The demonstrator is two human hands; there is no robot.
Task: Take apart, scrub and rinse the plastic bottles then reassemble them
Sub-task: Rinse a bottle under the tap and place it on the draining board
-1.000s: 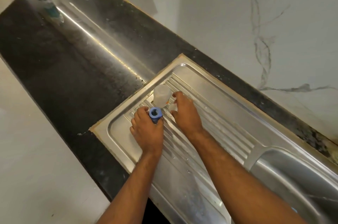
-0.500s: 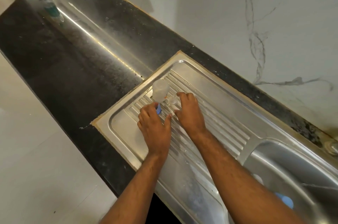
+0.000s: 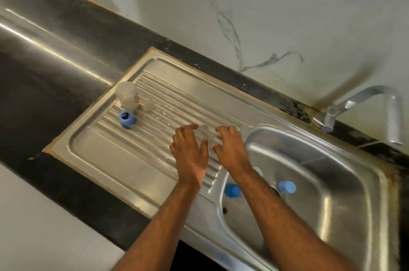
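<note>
Midway through washing: clear bottle body (image 3: 127, 97), small clear piece (image 3: 148, 105) and blue ring (image 3: 127, 118) parked at drainboard's (image 3: 110, 155) far-left corner, two blue parts (image 3: 232, 190) unwashed in basin (image 3: 345, 211), left hand (image 3: 190, 151) and right hand (image 3: 230, 149) released, grasping nothing.

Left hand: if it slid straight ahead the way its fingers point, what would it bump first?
Probably nothing soon. The left hand points up across the ribbed draining board toward the sink's back rim; the blue cap sits well off to its left. Depth is unclear.
</note>
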